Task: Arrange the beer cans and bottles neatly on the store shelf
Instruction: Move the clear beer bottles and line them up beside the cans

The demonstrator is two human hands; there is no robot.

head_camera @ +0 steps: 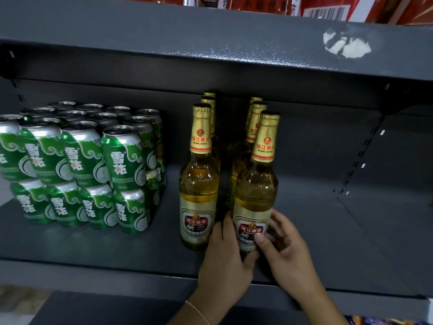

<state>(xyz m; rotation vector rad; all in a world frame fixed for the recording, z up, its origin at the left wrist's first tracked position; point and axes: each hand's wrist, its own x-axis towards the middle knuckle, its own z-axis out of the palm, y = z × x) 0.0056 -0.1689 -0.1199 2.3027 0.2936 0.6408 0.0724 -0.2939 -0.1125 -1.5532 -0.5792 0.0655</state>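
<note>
2 hands on the front right bottle (255, 184) now: left hand (226, 259) and right hand (284, 249) both curl round its base on the shelf (117, 252). I'm squaring it up, next I'd nudge it level with the left bottle (199, 179), cans (77, 165) look stacked fine

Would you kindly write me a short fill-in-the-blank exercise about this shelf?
1. Both hands grip the front bottle of the ____ row.
2. The green cans are stacked ____ layers high.
3. The cans stand to the ____ of the bottles.
4. The left hand wears a thin ____ at the wrist.

Missing words: right; two; left; bracelet
</note>
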